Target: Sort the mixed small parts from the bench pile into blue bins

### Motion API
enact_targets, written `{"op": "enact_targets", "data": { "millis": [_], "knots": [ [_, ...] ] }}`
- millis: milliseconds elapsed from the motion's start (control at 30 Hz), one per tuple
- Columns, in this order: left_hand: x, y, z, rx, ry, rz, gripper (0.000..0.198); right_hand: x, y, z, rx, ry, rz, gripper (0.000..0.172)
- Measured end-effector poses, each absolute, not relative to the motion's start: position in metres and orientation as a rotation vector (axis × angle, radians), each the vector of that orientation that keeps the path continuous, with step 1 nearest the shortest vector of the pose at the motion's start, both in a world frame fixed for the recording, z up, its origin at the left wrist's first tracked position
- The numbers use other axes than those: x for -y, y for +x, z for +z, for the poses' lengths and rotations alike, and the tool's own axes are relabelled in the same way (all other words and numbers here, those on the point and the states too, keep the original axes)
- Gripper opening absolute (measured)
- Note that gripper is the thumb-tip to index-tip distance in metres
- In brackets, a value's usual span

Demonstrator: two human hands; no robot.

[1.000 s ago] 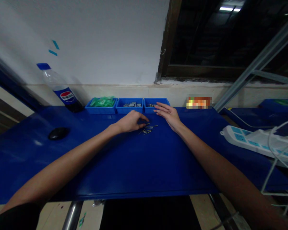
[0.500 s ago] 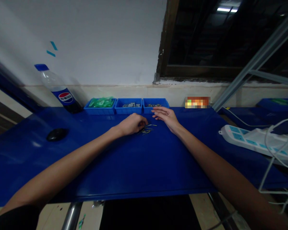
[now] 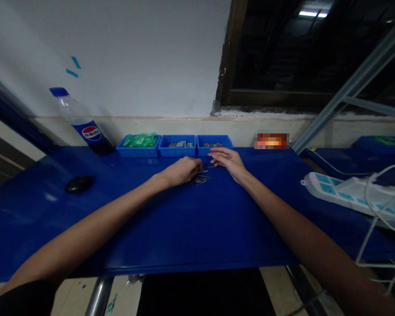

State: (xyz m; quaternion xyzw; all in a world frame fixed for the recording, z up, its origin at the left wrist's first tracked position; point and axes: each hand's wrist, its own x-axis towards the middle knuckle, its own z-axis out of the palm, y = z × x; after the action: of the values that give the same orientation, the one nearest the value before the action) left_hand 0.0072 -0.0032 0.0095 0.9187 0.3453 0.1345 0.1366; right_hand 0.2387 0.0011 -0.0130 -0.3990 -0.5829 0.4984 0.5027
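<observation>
Several thin, needle-like pieces (image 3: 201,179), yellowish and dark, lie loose on the blue table (image 3: 191,224) between my two hands. At their left edge is my left hand (image 3: 184,169), its fingers curled down and closed; whatever is in them is hidden. My right hand (image 3: 229,162) hovers on the other side, palm inward, with its fingers stretched out and a little apart. One thin piece lies close under its fingertips; whether they touch it I cannot tell. Just behind the hands, a blue bin (image 3: 214,150) contains more small thin pieces.
Left of that bin stand a blue bin of small grey metal parts (image 3: 177,151) and one with green bags (image 3: 138,151). A cola bottle (image 3: 92,134) and a black computer mouse (image 3: 79,184) are at the left. A white power strip (image 3: 329,186) with cables lies right.
My left fingers have curled in slightly beside the pieces. A thin piece now shows close to my right fingertips, and some of the loose ones lie differently. My right hand has barely moved.
</observation>
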Motion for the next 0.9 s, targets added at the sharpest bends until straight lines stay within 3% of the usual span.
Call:
{"op": "enact_targets", "data": {
  "millis": [900],
  "knots": [
    [0.0063,0.0077,0.0088,-0.975,2.707,0.476,0.016,0.0002,0.2383,-0.0122,1.424,-0.992,1.209,0.034]
  ]
}}
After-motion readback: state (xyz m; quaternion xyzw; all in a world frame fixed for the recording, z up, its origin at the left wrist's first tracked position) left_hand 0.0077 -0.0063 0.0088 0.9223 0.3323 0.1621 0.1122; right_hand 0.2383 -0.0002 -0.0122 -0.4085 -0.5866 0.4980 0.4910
